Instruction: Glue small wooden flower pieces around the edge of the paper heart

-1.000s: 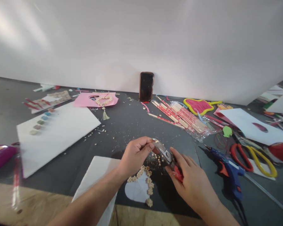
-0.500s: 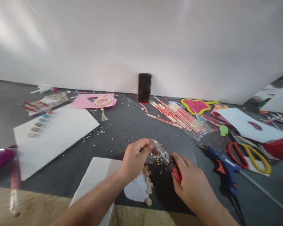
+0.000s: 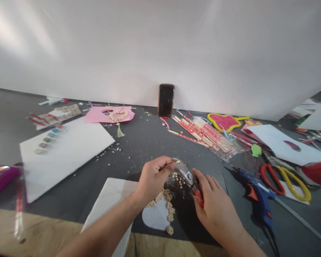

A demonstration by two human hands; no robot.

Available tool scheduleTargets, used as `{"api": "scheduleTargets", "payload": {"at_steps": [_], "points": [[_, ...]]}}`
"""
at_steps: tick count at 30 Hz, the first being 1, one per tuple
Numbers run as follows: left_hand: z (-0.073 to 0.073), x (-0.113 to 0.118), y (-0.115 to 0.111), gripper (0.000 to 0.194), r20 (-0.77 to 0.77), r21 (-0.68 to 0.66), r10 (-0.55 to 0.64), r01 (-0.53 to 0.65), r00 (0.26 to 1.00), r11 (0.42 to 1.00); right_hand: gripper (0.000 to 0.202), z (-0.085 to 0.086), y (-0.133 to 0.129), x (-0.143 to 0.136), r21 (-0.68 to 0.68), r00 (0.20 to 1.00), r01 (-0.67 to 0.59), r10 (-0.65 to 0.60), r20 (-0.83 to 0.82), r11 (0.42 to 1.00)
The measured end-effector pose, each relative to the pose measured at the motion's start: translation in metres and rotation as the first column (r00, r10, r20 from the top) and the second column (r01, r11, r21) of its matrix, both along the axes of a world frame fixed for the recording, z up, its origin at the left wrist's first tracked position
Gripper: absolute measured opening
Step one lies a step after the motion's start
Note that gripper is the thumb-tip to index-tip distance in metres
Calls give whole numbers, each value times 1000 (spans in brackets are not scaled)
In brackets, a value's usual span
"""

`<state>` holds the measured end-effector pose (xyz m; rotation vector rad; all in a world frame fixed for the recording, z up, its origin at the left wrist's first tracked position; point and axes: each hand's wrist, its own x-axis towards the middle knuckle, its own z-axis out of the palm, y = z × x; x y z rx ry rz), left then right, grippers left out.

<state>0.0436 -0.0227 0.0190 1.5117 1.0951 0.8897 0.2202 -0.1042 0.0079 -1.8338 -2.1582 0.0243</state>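
Right hand point(image 3: 215, 203) closed around the cutters point(image 3: 188, 177); left hand point(image 3: 153, 178) pinching a pale piece point(image 3: 178, 162) at the cutters' tip. I log wooden flowers point(image 3: 170, 210) below-left of the cutters, glue gun point(image 3: 258, 195) right.

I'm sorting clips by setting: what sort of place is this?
Probably a craft worktable: a blue glue gun and red and yellow scissor handles lie at right, and the right hand grips a red-handled cutting tool.
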Motion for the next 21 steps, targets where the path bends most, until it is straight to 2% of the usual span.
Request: {"api": "scheduleTargets", "payload": {"at_steps": [6,16,21], "points": [[8,-3,3,21,-2,54,-67,67,998,996,47,4,-2,-1,-17,998,-41,40,-46,999],[0,5,-4,19,-8,-3,17,-17,1000,1000,39,4,-2,0,-69,998,17,-21,-53,997],[-1,3,-1,18,-64,63,54,-50,996,997,46,1,1,-2,-59,999,29,-31,-39,998]]}}
